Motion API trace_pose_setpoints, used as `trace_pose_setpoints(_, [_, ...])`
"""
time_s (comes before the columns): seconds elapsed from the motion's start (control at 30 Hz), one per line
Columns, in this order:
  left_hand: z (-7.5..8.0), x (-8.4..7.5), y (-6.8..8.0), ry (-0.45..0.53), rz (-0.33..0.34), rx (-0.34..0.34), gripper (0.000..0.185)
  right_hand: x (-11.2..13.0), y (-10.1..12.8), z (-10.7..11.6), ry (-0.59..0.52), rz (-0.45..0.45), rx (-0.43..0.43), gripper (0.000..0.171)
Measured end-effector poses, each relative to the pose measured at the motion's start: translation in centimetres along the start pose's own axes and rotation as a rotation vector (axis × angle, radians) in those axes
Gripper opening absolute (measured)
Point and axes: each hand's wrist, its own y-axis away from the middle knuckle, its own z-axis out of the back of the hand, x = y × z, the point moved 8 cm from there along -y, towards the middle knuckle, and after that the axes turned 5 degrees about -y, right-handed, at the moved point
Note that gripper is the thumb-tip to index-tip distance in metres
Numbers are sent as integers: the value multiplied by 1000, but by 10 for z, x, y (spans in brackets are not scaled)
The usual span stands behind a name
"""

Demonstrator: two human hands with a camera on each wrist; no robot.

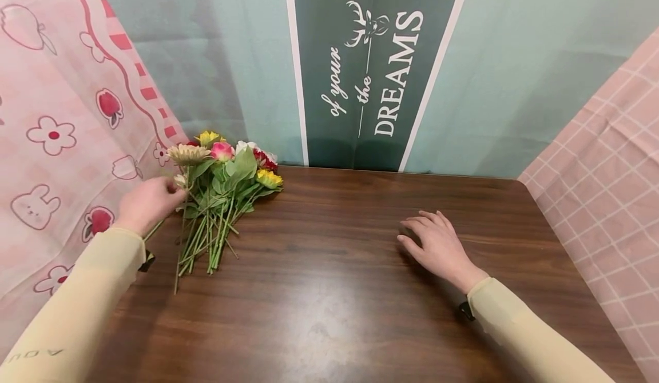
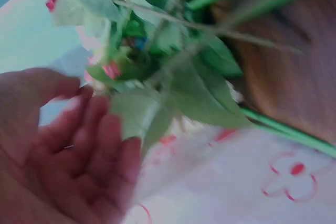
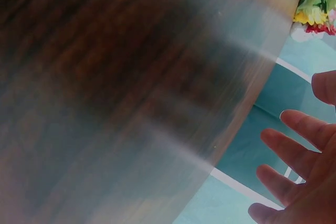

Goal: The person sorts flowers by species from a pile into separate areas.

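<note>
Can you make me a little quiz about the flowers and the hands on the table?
1. True or false: the right hand holds a flower.
2. Which hand reaches the bunch of flowers? A) left hand B) right hand C) both
3. Fill in: the flowers lie on a dark wooden ____.

Key:
1. False. It lies with fingers spread on the wood, holding nothing.
2. A. It is at the left edge of the bunch, by the pale bloom; whether it has a grip on a stem is not clear.
3. Table.
</note>
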Motion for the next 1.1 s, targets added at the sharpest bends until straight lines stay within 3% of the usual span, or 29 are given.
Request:
trace_pose_setpoints(0.07, [-9,10,6,2,20,90,38,0,0,0,-4,1,-1,42])
trace_pose_setpoints(0.17, [-23,15,9,22,14,165,39,1,0,-1,-14,0,3,41])
trace_pose_setpoints(0.43, [-40,19,5,118,-25,166,25,8,-1,-5,-19,5,12,41])
trace_pose_setpoints(0.57, [-29,27,5,145,8,138,25,7,0,-7,-14,2,14,40])
trace_pose_setpoints(0.73, [2,25,0,117,25,26,26,5,1,-5,-16,2,3,39])
trace_pose_setpoints(0.83, [13,7,-2,147,25,3,28,6,1,-4,-24,3,-1,41])
trace_pose_setpoints(0.9, [14,-16,-2,201,3,22,32,6,1,-4,-35,0,0,42])
trace_pose_setpoints(1.03, [-1,-79,-1,450,-67,85,38,7,-1,-3,-92,-31,-3,43])
trace_pose_setpoints(1.1, [-16,-114,-2,636,-80,118,37,8,-4,-2,-154,-64,-6,43])
